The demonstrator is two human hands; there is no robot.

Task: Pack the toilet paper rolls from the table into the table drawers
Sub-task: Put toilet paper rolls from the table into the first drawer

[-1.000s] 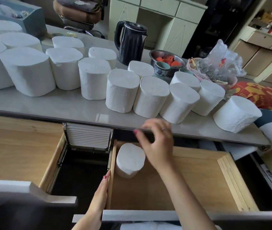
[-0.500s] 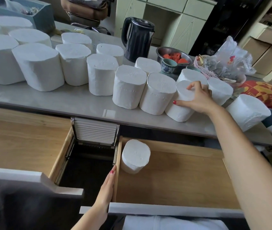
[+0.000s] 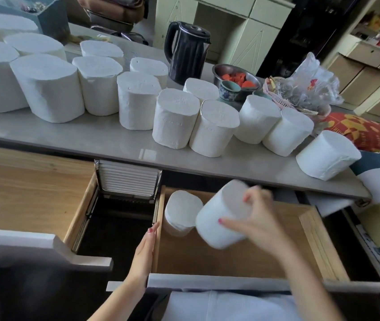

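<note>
Several white toilet paper rolls (image 3: 172, 117) stand in rows on the grey table (image 3: 96, 140). Below the table's front edge, two wooden drawers are pulled out. The right drawer (image 3: 226, 258) holds one roll (image 3: 179, 212) upright in its back left corner. My right hand (image 3: 258, 218) grips another roll (image 3: 219, 218), tilted, in the air above this drawer, right beside the standing one. My left hand (image 3: 145, 251) rests flat against the outside of the right drawer's left wall. The left drawer (image 3: 29, 198) shows only bare wood.
A black kettle (image 3: 187, 52), a steel bowl of red pieces (image 3: 235, 77), a small cup (image 3: 229, 90) and a plastic bag on a pink basket (image 3: 304, 89) stand at the table's back right. A dark gap (image 3: 114, 221) lies between the drawers. Patterned fabric (image 3: 369, 133) lies to the right.
My right hand took a roll from the row on the table and carried it down over the right drawer. My left hand stayed on the drawer's side.
</note>
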